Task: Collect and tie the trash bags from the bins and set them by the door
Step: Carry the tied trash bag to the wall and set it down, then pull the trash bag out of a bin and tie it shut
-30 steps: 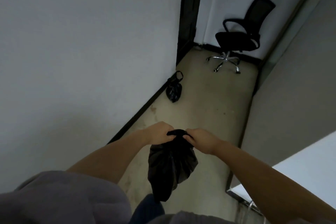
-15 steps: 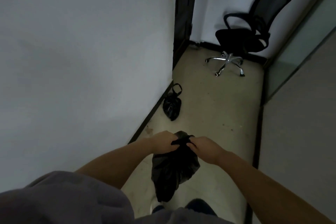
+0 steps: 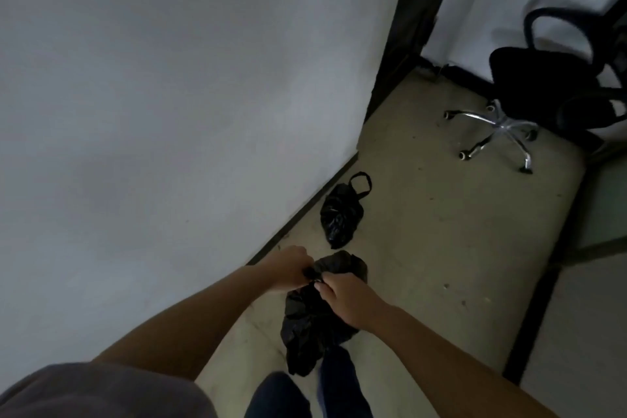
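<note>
A black trash bag [image 3: 310, 326] hangs in front of me above the floor, its top bunched together. My left hand [image 3: 290, 270] and my right hand [image 3: 342, 297] both grip that bunched top, close together. A second black trash bag [image 3: 341, 215], tied with a loop handle, lies on the floor by the wall's dark baseboard, just beyond my hands. The dark door frame [image 3: 407, 27] stands further ahead on the left.
A white wall [image 3: 169, 112] runs along the left. A black office chair [image 3: 549, 85] on a chrome wheeled base stands ahead at the right. A grey partition [image 3: 583, 332] with a dark edge borders the beige floor on the right. My legs show at the bottom.
I have walked forward along the corridor; the bag on the floor and the chair are much nearer. My hands stay closed on the held bag's top, now lower and closer together.
</note>
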A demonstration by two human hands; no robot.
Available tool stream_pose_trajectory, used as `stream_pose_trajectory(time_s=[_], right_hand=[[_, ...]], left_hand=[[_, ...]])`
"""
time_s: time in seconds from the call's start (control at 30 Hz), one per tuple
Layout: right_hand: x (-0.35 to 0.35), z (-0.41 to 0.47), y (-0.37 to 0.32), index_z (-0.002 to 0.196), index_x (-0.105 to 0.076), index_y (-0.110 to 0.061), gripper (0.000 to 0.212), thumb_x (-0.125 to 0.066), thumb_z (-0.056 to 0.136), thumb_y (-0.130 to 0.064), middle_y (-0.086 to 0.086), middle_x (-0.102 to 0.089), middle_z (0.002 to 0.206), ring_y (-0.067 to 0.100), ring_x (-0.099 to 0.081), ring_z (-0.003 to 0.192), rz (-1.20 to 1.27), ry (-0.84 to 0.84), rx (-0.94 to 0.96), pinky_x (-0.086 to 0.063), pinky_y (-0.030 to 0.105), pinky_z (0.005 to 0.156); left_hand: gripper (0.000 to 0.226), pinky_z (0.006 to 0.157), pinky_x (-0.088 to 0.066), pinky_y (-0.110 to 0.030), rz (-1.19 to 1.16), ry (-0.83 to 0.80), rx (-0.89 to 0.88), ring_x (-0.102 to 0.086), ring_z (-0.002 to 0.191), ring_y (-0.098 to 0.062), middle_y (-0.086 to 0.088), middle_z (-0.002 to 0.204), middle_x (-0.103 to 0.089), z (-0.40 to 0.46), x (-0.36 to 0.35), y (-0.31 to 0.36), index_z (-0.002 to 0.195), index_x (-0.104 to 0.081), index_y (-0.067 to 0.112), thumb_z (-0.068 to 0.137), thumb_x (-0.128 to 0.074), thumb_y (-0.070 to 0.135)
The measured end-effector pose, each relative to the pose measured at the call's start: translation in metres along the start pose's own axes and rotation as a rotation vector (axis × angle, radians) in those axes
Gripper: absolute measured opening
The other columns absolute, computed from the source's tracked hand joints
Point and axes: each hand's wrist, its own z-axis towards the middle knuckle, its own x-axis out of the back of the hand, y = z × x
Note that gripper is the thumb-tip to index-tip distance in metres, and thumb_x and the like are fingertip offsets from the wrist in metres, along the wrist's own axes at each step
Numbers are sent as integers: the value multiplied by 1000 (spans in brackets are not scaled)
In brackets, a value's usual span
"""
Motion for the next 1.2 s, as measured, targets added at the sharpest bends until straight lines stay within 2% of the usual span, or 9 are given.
stream_pose_trajectory(time_s=[0.13,0.33,0.5,0.63,0.7,0.97,1.1,1.17,1.2], right_hand=[[3,71,24,63,-28,-28,39,-35,101,-31,-3,-36,55,13,-33,45,-32,-66,23,-22,26,48],[-25,191,86,63,-26,-30,39,-30,102,-34,-4,-38,57,14,-37,47,-177,-186,56,-26,27,47],[-67,279,137,83,-48,-15,32,-30,102,-33,-1,-46,65,16,-44,54,-289,-223,98,-32,29,51],[-101,321,187,83,-39,-15,27,-29,102,-33,-4,-38,64,21,-47,61,-378,-269,93,-32,32,54],[-117,335,209,84,-39,-16,26,-29,102,-33,-5,-37,64,25,-53,69,-424,-293,75,-32,33,54],[-148,360,244,109,-53,-9,37,-27,102,-33,8,-63,94,27,-61,84,-549,-327,-17,-42,34,65],[-128,349,222,130,-43,-11,38,-34,100,-33,6,-55,119,25,-57,109,-464,-268,-53,-49,37,83],[-108,336,199,140,-32,-16,46,-39,99,-35,6,-43,137,25,-48,121,-430,-207,-33,-48,36,92],[-96,330,184,141,-30,-16,48,-40,98,-35,6,-39,140,25,-46,123,-423,-183,-21,-47,36,93]], left_hand=[[31,99,-42,-35,49,27,12,-44,123,-22,-6,129,-50,53,21,-49,121,-54,20,94,-49,34],[32,99,-40,-34,333,117,88,-50,115,-22,-6,126,-54,143,30,-133,126,-50,17,98,-38,28],[10,93,-47,-39,774,371,-52,-65,81,-24,-6,81,-68,171,11,-211,80,-68,14,70,-70,15],[30,106,-40,-45,1007,374,-198,-62,74,-25,-5,68,-60,166,1,-248,65,-63,12,81,-40,0],[38,107,-38,-45,1042,392,-240,-61,74,-26,-5,68,-59,168,-2,-252,65,-60,12,83,-29,1],[19,106,-39,-45,1043,446,-256,-59,69,-25,-5,64,-58,170,-6,-258,62,-59,11,76,-51,2],[15,105,-43,-40,922,401,-186,-61,68,-22,-2,62,-60,172,-3,-246,59,-63,14,70,-62,4],[6,112,-33,-38,820,290,-86,-64,88,-21,-3,83,-67,168,4,-232,78,-71,16,77,-65,16],[16,116,-24,-39,750,189,5,-59,104,-22,-5,101,-66,167,7,-223,97,-68,15,87,-57,20]])
